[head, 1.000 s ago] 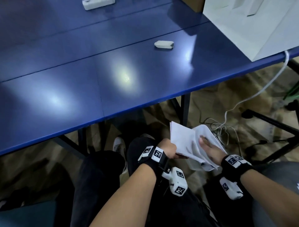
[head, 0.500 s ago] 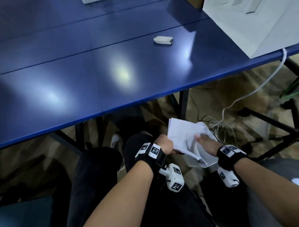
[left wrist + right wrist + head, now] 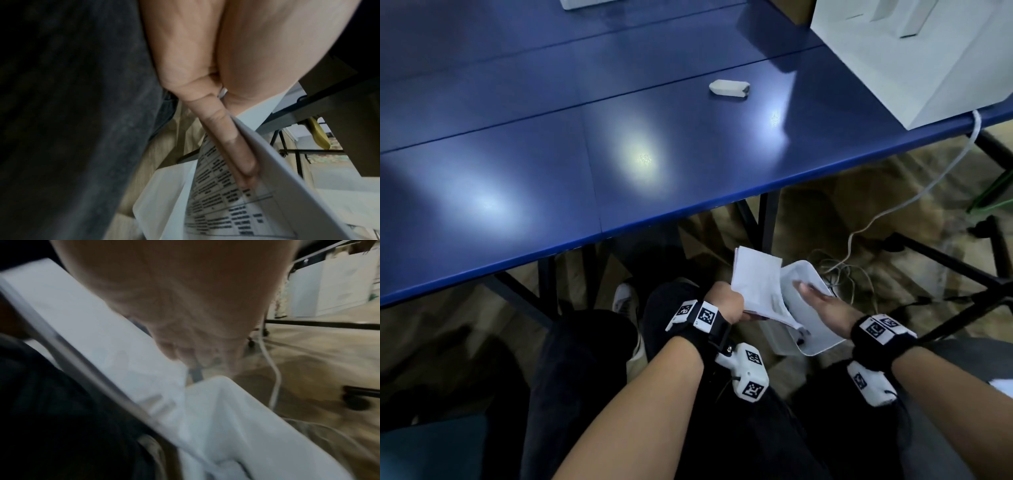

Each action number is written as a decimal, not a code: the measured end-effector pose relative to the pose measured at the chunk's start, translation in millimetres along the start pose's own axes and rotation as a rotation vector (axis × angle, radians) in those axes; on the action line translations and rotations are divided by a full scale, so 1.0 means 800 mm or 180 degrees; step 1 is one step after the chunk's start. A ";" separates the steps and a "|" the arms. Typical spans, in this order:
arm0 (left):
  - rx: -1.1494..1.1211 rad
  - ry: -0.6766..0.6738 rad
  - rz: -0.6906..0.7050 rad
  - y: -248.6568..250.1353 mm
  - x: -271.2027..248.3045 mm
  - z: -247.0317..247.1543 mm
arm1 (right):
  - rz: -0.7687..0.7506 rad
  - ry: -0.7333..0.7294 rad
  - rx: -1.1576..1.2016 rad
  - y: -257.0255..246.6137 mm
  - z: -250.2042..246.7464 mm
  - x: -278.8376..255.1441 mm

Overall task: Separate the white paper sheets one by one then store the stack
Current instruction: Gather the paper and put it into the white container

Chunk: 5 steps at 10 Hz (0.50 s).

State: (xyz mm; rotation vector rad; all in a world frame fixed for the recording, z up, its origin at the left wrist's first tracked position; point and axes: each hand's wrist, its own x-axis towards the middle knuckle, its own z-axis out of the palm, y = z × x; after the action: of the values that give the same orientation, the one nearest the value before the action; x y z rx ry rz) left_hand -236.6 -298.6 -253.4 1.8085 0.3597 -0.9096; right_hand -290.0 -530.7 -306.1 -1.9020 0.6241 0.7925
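Below the table edge, over my lap, my left hand (image 3: pixel 724 301) grips the stack of white paper sheets (image 3: pixel 755 277) at its near left corner. In the left wrist view its fingers (image 3: pixel 226 138) lie under the stack (image 3: pixel 287 178), above a sheet with a printed table (image 3: pixel 226 203). My right hand (image 3: pixel 822 303) lies with straight fingers on one sheet (image 3: pixel 811 329) that bends away from the stack to the right. The blurred right wrist view shows that hand (image 3: pixel 195 329) above the curled sheet (image 3: pixel 226 418), with the stack (image 3: pixel 92 321) at the left.
A blue table (image 3: pixel 619 154) spans the far side, with a small white object (image 3: pixel 729 88) on it and a white paper bag (image 3: pixel 914 58) at its right corner. A white cable (image 3: pixel 914 195) hangs to the floor. Black metal frames (image 3: pixel 945 260) stand at the right.
My right hand has drawn the top sheet further right, so it now curls clear of the stack. My left hand keeps its grip on the stack.
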 end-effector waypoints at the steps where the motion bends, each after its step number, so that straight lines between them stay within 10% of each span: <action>1: -0.0093 -0.0082 -0.0040 0.001 0.003 0.002 | -0.0426 -0.0540 0.0959 -0.038 0.025 -0.033; 3: -0.0494 -0.0227 0.0001 0.009 -0.015 0.006 | 0.0542 0.0073 0.0806 -0.025 0.036 -0.010; 5: 0.0324 -0.0256 0.0435 0.013 -0.034 -0.023 | 0.0244 0.0612 0.1593 -0.021 -0.034 0.010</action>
State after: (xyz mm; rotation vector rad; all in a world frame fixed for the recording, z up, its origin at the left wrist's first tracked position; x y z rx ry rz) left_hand -240.9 -281.7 -223.3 1.8585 0.1392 -0.9152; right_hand -266.0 -549.1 -293.3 -1.5062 0.9235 0.4458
